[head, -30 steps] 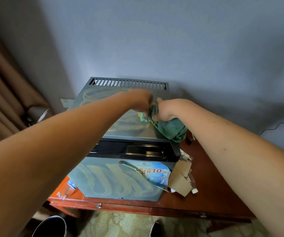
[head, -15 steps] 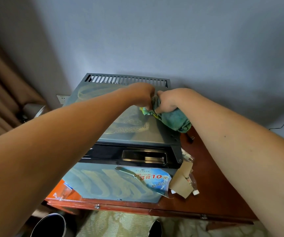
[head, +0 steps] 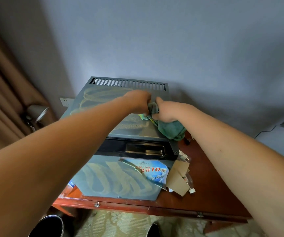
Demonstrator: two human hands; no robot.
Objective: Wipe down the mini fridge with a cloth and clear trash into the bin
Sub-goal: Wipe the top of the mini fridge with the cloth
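Hands (head: 152,106) shifted rearward, green cloth (head: 170,130) bunched

You are showing two bare forearms with no sleeves reaching the part in view. Your left hand (head: 138,101) and right hand (head: 166,110) are wearing no gloves, rings, watch or bands that can be made out. Far below the hands, you are wearing dark, glossy shoes: the left shoe (head: 49,225) and right shoe (head: 153,230), toes only.
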